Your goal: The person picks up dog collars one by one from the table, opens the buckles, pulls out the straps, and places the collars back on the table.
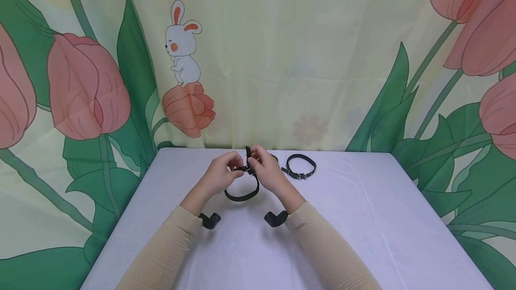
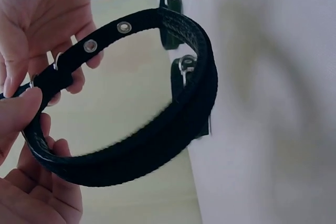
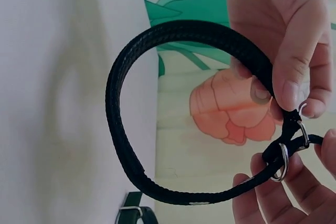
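Note:
A black buckle collar (image 1: 242, 198) hangs as a loop just above the table, held by both hands. My left hand (image 1: 219, 171) pinches the strap beside the metal buckle, thumb on top, as the right wrist view shows. At the other side of the buckle, my right hand (image 1: 264, 169) grips the strap's narrow end, part of which sticks up between the hands. Metal eyelets (image 2: 124, 27) line that narrow part. A metal ring (image 3: 284, 162) sits on the strap near the buckle. Fingers hide part of the buckle area.
A second black collar (image 1: 301, 176) lies looped on the white table (image 1: 342, 218), right of the hands. Another collar (image 1: 275, 158) lies mostly hidden behind my right hand. Black wrist cameras (image 1: 211, 221) hang below both wrists. A tulip-print curtain (image 1: 282, 57) stands behind the table.

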### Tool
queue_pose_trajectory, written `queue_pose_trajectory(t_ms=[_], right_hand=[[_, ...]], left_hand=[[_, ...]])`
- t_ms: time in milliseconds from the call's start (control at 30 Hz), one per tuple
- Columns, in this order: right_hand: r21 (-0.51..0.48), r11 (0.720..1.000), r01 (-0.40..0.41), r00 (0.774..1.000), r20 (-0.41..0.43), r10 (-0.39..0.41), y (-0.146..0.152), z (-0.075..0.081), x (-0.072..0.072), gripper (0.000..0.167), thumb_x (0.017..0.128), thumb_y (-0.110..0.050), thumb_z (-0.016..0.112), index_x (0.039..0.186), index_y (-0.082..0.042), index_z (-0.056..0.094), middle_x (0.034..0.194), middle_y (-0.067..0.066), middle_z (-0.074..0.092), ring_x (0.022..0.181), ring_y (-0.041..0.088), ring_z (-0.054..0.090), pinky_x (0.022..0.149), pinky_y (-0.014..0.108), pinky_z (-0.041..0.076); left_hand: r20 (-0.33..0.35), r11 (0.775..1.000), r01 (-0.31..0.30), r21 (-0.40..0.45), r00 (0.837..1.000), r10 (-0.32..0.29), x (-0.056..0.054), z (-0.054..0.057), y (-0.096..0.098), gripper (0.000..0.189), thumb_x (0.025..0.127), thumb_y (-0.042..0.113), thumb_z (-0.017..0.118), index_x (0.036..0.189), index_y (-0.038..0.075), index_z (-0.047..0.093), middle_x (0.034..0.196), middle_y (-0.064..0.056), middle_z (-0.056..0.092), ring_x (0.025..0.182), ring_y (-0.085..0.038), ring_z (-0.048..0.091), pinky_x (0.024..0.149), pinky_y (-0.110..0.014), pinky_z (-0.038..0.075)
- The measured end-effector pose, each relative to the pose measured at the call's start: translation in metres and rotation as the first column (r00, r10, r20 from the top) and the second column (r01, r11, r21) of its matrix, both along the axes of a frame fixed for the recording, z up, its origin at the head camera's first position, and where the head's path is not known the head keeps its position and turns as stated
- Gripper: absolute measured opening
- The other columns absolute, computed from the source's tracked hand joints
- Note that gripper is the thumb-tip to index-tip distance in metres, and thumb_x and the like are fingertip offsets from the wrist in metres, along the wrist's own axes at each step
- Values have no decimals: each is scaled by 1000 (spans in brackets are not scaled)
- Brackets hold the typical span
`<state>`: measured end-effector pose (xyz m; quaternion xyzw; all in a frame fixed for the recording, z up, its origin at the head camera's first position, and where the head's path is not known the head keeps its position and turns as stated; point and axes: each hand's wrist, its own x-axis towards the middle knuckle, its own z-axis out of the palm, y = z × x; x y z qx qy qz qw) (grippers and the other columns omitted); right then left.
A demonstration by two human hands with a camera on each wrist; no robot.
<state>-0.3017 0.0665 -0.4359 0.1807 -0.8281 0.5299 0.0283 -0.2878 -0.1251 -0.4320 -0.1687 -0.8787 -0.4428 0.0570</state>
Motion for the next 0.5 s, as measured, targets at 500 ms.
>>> queue_pose_trajectory(t_ms=[500], right_hand=[[105,994,14,997,-75,-6,2,4,3,21,111,-22,60,131,-18,64,118,10,74,105,26,71,86,44,58]], left_hand=[[-46,997,-34,70,998,37,2,1,0,17,89,8,87,97,17,74,93,1,74,91,-19,66,85,-38,56]])
